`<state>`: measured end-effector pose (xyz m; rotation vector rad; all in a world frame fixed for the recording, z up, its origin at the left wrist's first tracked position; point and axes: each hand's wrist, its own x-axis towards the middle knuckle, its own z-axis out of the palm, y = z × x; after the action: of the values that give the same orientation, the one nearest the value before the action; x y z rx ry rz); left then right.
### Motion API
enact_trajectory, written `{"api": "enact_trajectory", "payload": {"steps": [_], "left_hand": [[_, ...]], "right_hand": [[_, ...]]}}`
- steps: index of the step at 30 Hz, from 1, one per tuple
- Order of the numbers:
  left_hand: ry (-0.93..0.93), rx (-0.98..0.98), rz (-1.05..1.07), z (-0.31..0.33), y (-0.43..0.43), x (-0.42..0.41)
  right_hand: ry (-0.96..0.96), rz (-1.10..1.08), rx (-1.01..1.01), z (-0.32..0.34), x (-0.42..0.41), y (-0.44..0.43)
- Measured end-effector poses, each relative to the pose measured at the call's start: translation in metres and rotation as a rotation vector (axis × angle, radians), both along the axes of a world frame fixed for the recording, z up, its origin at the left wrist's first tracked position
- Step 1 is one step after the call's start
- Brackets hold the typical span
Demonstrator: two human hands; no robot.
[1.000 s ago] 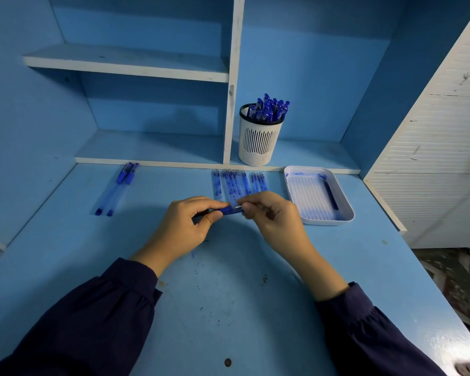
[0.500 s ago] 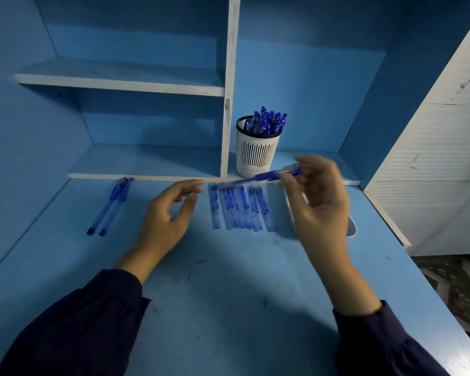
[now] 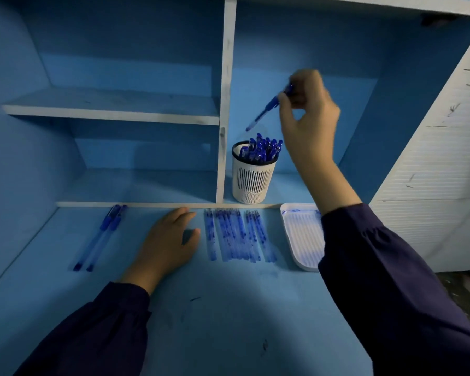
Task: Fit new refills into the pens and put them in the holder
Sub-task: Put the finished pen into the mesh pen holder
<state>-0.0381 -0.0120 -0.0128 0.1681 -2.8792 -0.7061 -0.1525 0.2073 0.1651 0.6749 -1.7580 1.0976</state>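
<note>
Pinching a pen in the right hand above the holder, tip slanted down toward its mouth, apparently for dropping in; resting the left hand flat and relaxed on the counter before the holder, beside the refills.

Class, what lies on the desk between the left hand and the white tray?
Head view: a row of refills, between left hand and tray.
</note>
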Motion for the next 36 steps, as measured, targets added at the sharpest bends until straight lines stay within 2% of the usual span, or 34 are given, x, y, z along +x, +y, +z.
{"api": "enact_trajectory", "payload": {"steps": [6,15,18,22,26,31,36], "left_hand": [[0.033,0.031,0.004,-0.003,-0.001,0.002],[0.045,0.020,0.016,-0.002,0.000,0.003],[0.054,0.029,0.020,-0.003,0.000,0.003],[0.096,0.028,0.012,-0.005,0.000,0.007],[0.215,0.060,-0.026,0.003,0.000,0.024],[0.382,0.011,0.009,0.021,-0.023,0.056],[0.381,-0.022,0.184,0.020,-0.076,0.086]], "right_hand": [[-0.229,-0.055,0.327,-0.020,-0.039,-0.019],[-0.279,-0.066,0.589,-0.038,-0.047,-0.017],[-0.278,-0.040,0.557,-0.040,-0.035,-0.012],[-0.246,0.003,0.360,-0.053,-0.002,-0.010],[-0.212,0.060,0.270,-0.078,0.044,-0.019],[-0.286,0.155,0.490,-0.122,0.081,-0.048],[-0.372,0.315,0.673,-0.159,0.101,-0.101]]}}
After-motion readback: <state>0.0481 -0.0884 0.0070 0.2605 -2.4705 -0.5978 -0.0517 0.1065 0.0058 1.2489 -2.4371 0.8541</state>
